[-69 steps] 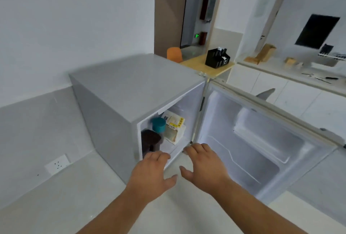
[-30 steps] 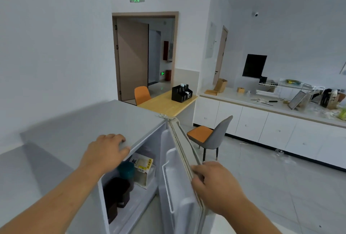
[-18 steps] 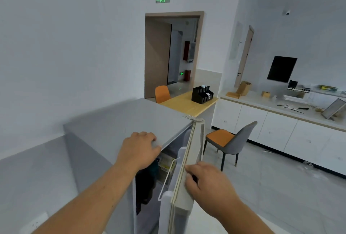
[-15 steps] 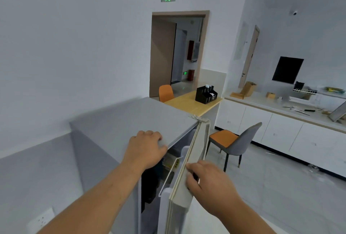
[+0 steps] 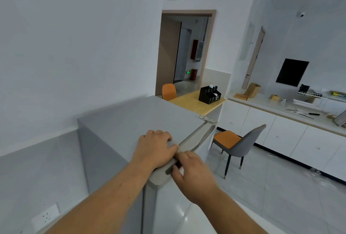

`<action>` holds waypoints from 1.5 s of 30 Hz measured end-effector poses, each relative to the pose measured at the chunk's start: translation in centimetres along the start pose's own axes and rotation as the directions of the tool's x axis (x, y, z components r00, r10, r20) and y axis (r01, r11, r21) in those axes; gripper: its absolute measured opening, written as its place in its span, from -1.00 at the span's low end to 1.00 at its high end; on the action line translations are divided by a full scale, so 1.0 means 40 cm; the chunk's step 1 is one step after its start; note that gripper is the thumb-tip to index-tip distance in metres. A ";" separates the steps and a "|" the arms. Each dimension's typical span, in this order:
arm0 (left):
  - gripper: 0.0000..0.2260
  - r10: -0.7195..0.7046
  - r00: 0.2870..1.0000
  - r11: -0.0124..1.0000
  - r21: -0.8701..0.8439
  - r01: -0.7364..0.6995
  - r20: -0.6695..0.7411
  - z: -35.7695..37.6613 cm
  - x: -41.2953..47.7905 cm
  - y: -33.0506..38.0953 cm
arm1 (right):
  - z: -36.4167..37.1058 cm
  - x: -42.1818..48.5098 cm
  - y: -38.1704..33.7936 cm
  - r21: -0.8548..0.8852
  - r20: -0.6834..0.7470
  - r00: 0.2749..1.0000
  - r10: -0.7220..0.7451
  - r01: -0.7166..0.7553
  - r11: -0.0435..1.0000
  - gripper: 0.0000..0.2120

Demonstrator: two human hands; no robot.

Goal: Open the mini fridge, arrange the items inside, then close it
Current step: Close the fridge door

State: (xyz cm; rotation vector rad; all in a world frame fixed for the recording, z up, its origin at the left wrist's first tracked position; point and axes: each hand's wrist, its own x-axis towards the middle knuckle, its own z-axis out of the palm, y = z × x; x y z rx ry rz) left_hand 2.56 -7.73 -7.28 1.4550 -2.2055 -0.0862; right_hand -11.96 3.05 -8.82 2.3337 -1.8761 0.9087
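The grey mini fridge (image 5: 127,121) stands against the white wall, seen from above. Its door (image 5: 194,142) lies against the cabinet, so the items inside are hidden. My left hand (image 5: 155,147) rests flat on the front edge of the fridge top, fingers spread. My right hand (image 5: 192,173) grips the door's top corner at its handle recess, fingers curled around the edge, right beside my left hand.
A grey chair with an orange seat (image 5: 237,144) stands just right of the fridge. Behind it are a wooden table (image 5: 196,102) with a black organizer (image 5: 209,94), white counter cabinets (image 5: 284,132), and an open doorway (image 5: 185,52). A wall socket (image 5: 45,217) sits low left.
The fridge door has swung from partly open to against the cabinet, pushed by my right hand. The items inside are no longer visible. My left hand stayed on the fridge top.
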 end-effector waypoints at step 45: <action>-0.55 0.227 0.957 0.969 -0.058 -0.241 -0.180 -0.033 -0.043 0.081 | -0.119 -0.002 0.049 -0.127 -0.133 0.991 0.004 -0.021 0.992 -0.58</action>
